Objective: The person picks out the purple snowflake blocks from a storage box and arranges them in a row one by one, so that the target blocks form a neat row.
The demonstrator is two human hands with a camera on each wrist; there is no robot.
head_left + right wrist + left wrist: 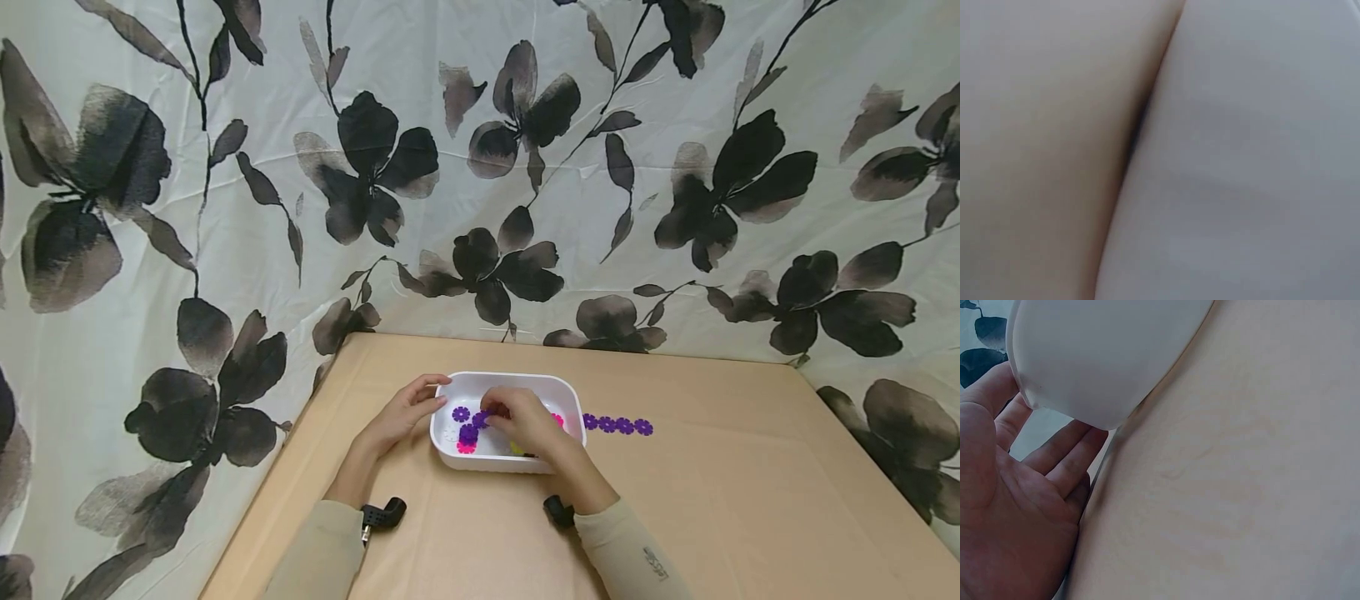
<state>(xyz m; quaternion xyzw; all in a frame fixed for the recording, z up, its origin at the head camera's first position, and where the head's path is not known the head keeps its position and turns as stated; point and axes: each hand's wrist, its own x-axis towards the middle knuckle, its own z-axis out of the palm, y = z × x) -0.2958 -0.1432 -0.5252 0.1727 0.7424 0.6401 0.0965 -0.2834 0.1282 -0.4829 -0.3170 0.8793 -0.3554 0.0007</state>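
My left hand [405, 410] holds the left end of a white plastic tray [507, 467], with fingertips at its rim. In the left wrist view, the fingers [1075, 465] reach against the tray's end. Over the inside of the tray, my right hand [522, 419] is bent down and pinches a purple snowflake disc [480, 419] at the fingertips. A loose purple disc [461, 414] lies to the left inside. Nearer the front wall are another purple disc [468, 433] and a pink disc [466, 447]. The right hand partly hides pink and yellow pieces.
A row of purple snowflake discs [625, 426] extends over the table to the right of the tray. The tan table [735, 483] meets a white floral cloth [585, 217] at its back edge. The right wrist view shows only the tray's wall [1241, 156] and tabletop, blurred.
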